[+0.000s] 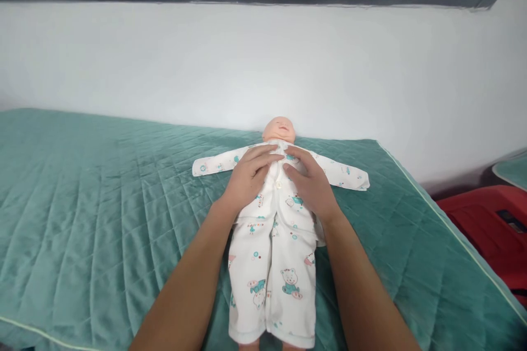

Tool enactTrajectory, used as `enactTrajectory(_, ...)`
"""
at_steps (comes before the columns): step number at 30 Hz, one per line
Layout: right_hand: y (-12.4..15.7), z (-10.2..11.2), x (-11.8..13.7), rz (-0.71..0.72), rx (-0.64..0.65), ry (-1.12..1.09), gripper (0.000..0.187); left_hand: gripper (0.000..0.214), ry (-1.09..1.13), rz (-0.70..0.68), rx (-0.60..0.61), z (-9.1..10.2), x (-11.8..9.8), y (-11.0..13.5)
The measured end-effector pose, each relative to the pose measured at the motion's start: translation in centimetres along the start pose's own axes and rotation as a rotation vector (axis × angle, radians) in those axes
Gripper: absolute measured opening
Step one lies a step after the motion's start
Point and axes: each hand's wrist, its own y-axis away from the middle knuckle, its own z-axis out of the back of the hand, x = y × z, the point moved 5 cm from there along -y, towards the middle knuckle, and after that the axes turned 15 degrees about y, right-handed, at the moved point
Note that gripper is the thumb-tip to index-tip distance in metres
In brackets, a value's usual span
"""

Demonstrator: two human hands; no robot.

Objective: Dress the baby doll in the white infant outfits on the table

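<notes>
A baby doll [280,129] lies on its back on a green quilted bed cover [102,192], head toward the wall and arms spread. It wears a white printed jacket [280,186] and matching trousers [274,279]. My left hand [249,175] lies flat on the doll's chest, fingers stretched toward the neckline. My right hand [308,178] rests on the other side of the chest, fingers together, pointing at the buttoned front. Neither hand grips anything that I can see.
A white wall [263,66] runs behind the bed. The bed's right edge [453,230] slopes down toward a red object [486,219] on the floor side. A green-covered corner [510,170] shows at the far right.
</notes>
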Motion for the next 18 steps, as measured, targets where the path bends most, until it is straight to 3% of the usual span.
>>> enactTrajectory(12,0.2,0.1,0.1,-0.024,-0.008,-0.024,0.017,0.035,-0.011,0.045,-0.028,0.0,0.4,0.0)
enactTrajectory(16,1.3,3.0,4.8,0.114,-0.063,0.075,0.012,0.036,0.035,0.040,-0.066,0.2,0.3,0.0)
enactTrajectory(18,3.3,3.8,8.7,0.257,0.171,0.127,0.017,0.035,0.050,0.062,-0.103,0.3,0.6,0.0)
